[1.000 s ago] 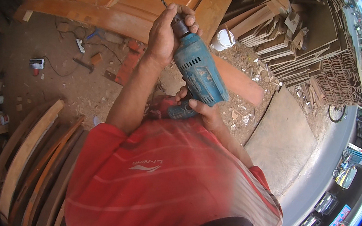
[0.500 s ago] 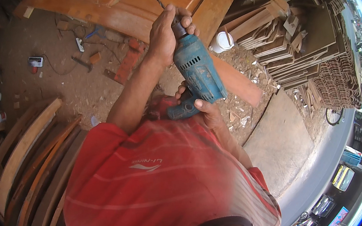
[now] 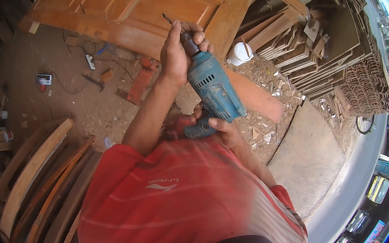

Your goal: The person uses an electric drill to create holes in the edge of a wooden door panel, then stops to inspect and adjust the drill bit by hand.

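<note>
A teal power drill [image 3: 214,87] is held close in front of my red shirt, its nose tilted up and away. My left hand [image 3: 177,55] wraps round the dark metal chuck [image 3: 190,44], thumb along one side and fingers curled over the other. From the chuck a thin dark drill bit [image 3: 167,18] sticks out past my fingertips. At the rear, my right hand [image 3: 224,130] grips the drill's handle [image 3: 200,130], with the thumb near the body's back end. Part of that hand is hidden behind the drill.
Beyond the drill lies a panelled wooden door [image 3: 161,9]. A white bucket [image 3: 239,54] stands beside stacked boards [image 3: 315,72]. A hammer [image 3: 94,82] lies on the dirt floor, left. Curved wooden pieces [image 3: 36,175] lean at lower left; a flat sheet [image 3: 305,156] lies right, near the road.
The whole view has shifted a little, so the surroundings sit lower in the picture. Both hands keep their hold on the drill, whose bit now points slightly more to the left.
</note>
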A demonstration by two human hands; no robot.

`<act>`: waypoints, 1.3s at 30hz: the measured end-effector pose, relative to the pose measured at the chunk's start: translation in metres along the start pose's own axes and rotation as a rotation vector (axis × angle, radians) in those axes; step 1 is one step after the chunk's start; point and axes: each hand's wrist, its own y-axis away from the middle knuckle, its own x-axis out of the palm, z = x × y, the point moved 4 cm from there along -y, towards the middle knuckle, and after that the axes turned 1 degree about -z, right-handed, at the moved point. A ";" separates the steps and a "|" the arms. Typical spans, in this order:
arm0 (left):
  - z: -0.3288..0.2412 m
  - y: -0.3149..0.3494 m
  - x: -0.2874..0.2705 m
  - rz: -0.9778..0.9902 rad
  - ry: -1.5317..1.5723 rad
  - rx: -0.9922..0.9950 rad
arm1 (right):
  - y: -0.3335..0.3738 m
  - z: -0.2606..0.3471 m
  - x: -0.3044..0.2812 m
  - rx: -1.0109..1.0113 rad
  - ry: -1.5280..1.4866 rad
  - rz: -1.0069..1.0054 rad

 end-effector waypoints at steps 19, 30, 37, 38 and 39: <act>-0.006 -0.005 -0.001 -0.105 -0.017 -0.023 | -0.006 0.005 0.003 -0.007 0.109 -0.060; -0.007 -0.006 0.001 -0.174 -0.099 -0.021 | -0.007 0.008 0.009 -0.079 0.289 -0.032; -0.015 -0.001 0.014 -0.159 -0.212 -0.025 | -0.003 0.001 0.002 -0.118 0.453 0.063; -0.015 -0.002 0.015 -0.135 -0.204 -0.022 | -0.003 -0.001 -0.001 -0.111 0.445 0.065; -0.015 -0.002 0.013 -0.134 -0.204 -0.022 | -0.002 -0.002 -0.002 -0.104 0.437 0.067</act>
